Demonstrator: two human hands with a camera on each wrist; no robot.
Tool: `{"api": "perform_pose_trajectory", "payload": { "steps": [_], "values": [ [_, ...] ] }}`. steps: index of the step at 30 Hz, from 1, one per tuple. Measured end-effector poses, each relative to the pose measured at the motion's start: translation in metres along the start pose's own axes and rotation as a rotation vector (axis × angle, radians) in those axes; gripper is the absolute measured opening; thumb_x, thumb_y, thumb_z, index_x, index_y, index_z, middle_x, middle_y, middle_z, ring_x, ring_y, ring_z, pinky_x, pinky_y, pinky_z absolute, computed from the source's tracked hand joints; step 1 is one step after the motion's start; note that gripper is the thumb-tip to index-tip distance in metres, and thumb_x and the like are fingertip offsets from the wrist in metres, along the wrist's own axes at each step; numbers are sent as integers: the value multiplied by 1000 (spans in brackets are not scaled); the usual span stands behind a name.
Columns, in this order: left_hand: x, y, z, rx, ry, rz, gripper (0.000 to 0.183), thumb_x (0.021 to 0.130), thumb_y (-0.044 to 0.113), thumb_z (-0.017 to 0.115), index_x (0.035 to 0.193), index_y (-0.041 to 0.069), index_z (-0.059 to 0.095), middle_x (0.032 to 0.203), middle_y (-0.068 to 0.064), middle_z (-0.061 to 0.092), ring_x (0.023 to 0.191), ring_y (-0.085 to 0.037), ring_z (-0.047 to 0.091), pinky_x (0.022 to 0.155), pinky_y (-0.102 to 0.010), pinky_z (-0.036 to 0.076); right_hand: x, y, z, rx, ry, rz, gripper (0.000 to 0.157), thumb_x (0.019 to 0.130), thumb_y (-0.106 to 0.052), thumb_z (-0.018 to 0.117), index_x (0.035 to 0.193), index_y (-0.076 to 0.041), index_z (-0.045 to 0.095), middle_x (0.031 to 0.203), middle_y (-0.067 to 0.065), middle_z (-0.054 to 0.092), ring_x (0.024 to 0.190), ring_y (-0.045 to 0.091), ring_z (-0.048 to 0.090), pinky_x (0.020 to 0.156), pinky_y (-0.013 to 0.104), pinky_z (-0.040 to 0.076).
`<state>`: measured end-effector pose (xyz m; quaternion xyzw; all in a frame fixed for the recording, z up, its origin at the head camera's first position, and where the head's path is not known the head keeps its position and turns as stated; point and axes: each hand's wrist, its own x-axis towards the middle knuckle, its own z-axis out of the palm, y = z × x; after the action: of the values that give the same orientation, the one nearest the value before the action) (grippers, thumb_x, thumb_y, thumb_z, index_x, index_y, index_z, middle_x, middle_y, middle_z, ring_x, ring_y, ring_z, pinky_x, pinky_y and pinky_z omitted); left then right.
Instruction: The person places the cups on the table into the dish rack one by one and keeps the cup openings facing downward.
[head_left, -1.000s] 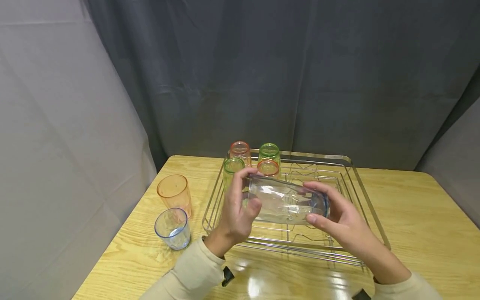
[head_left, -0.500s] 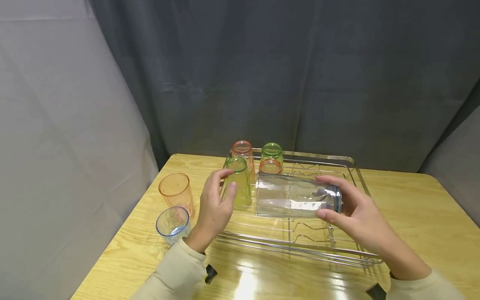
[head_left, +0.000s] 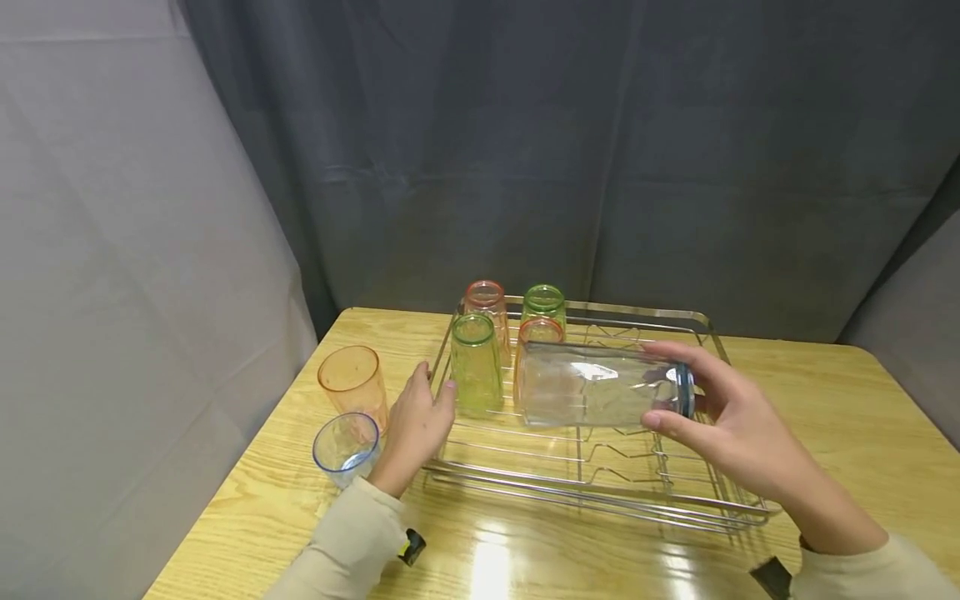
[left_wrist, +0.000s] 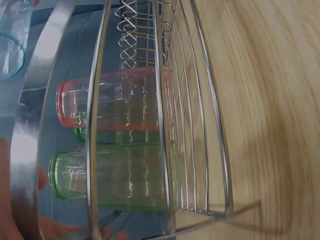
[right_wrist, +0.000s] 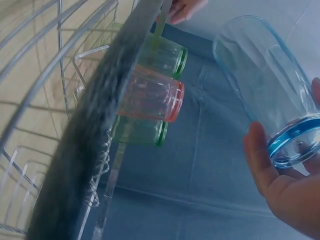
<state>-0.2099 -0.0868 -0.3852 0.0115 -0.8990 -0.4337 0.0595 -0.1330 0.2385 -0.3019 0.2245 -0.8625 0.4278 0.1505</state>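
Observation:
My right hand [head_left: 738,425] grips a tall clear drinking glass with a blue-tinted base [head_left: 600,385] by that base. The glass lies sideways in the air over the wire dish rack [head_left: 570,492], its mouth toward the left. My left hand [head_left: 416,425] holds the rack's left rim, thumb inside and fingers outside; the left wrist view shows its fingers around the metal band. Close by, upside down in the rack, stand a green glass [head_left: 477,375], a red-tinted glass [head_left: 486,308], another green glass [head_left: 544,302] and an orange-red glass [head_left: 538,330], partly behind the clear one.
Left of the rack, an orange tumbler [head_left: 351,379] and a short blue-rimmed tumbler [head_left: 347,446] stand upright on the wooden table [head_left: 247,508]. A dark curtain [head_left: 465,167] hangs behind the table, with a pale curtain [head_left: 135,250] at the left.
My left hand has let go of the clear glass's mouth end and moved left and down to the rack's rim. The right hand has shifted slightly right, still gripping the glass.

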Motion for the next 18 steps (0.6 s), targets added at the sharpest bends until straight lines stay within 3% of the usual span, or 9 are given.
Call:
{"api": "perform_pose_trajectory", "payload": {
  "steps": [4, 8, 10, 14, 16, 18],
  "values": [
    [4, -4, -2, -63, -87, -31, 62, 105, 34, 34, 154, -4, 25, 155, -27, 38, 142, -46, 39, 116, -60, 33, 4, -2, -2, -58, 1, -17, 70, 81, -9, 81, 143, -21, 51, 135, -19, 53, 98, -7, 63, 82, 6, 49],
    [7, -10, -4, -242, -198, -56, 57, 108, 25, 26, 155, -5, 17, 159, -27, 28, 147, -46, 29, 120, -57, 26, 10, -7, -2, -146, -5, -52, 70, 79, -17, 84, 141, -24, 53, 138, -4, 58, 116, -15, 47, 84, 4, 46],
    [7, -14, -5, -327, -242, -58, 55, 108, 20, 24, 156, -6, 13, 161, -26, 23, 149, -44, 25, 121, -56, 24, 14, -12, -1, -210, -14, -77, 70, 78, -22, 85, 140, -26, 54, 138, -1, 59, 116, -15, 46, 81, 6, 47],
    [5, -21, -6, -357, -227, -57, 52, 108, 15, 23, 156, -2, 15, 160, -23, 30, 142, -44, 39, 116, -52, 38, 25, -22, 6, -283, -49, -162, 69, 76, -24, 87, 137, -22, 57, 134, -1, 62, 117, 5, 56, 85, 22, 50],
    [5, -24, -6, -330, -198, -63, 52, 108, 15, 24, 157, 0, 19, 158, -20, 35, 135, -43, 48, 102, -39, 52, 32, -27, 11, -298, -83, -198, 68, 75, -22, 87, 136, -21, 58, 132, 0, 63, 117, 17, 61, 89, 33, 52],
    [4, -26, -6, -296, -174, -66, 51, 108, 17, 25, 157, 3, 22, 157, -18, 39, 131, -41, 53, 87, -31, 56, 39, -32, 17, -302, -125, -230, 67, 75, -20, 87, 136, -19, 58, 130, 1, 64, 115, 23, 63, 90, 41, 52]
  ]
}}
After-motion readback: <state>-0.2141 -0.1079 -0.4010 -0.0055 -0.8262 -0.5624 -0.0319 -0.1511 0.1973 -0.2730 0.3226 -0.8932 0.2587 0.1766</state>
